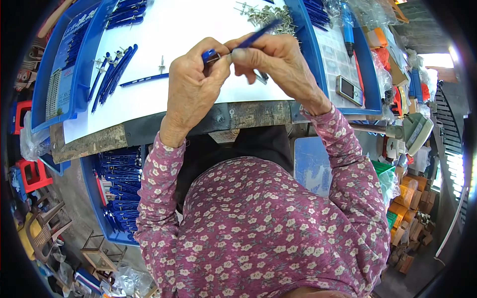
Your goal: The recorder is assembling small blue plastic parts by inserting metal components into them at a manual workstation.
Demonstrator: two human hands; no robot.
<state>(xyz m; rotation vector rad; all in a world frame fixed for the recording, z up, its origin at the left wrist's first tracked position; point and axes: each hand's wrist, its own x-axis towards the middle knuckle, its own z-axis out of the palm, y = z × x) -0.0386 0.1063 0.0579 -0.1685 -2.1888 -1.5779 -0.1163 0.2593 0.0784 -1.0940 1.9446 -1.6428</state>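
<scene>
Both my hands meet above the white worktop. My left hand point(194, 79) is closed around a blue part with a shiny metal end point(209, 54). Pinched in my right hand point(280, 62) is a slim blue strip point(261, 34) that sticks up to the right. My fingers hide whether these two pieces join. A small grey metal piece point(261, 77) shows below my right fingers. Left of my hands lies a single blue strip point(144, 80) with an upright metal pin. Beyond it rests a bunch of blue strips point(114, 74) with metal fittings.
Small metal fittings point(271, 17) are heaped at the back right. A blue tray point(318, 64) on the right holds a grey handheld device point(349, 90) and a blue electric screwdriver point(347, 30). A blue crate point(92, 184) full of blue strips stands below the table's wooden edge point(258, 111).
</scene>
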